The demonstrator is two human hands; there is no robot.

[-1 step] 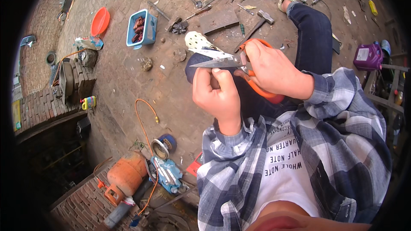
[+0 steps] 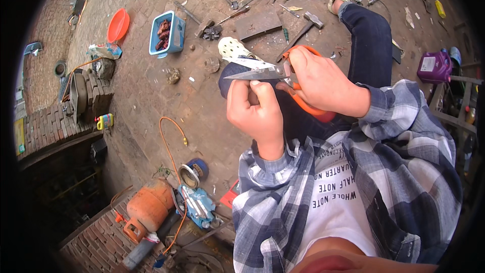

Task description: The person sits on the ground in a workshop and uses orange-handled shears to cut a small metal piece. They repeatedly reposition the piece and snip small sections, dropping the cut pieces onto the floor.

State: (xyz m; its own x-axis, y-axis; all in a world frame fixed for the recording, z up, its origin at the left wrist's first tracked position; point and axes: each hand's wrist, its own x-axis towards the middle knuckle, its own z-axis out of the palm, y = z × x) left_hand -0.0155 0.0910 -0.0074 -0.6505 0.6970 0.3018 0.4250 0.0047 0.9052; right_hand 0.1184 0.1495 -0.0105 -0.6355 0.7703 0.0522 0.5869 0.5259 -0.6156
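Scissors (image 2: 275,73) are in the air at the near side, blades parted, tips pointing left. Far left, a blue tub (image 2: 177,39) sits on the ground. To its right and nearer, the left hand (image 2: 256,114) sets thumb and curled forefinger against or just beside the nearer blade; whether it pinches anything cannot be told. At right, the right hand (image 2: 323,82) grips the orange handles (image 2: 309,108). Apparent step: blade work at the left fingertips. Next move calls for a steady right grip, fingertips clear of the edge.
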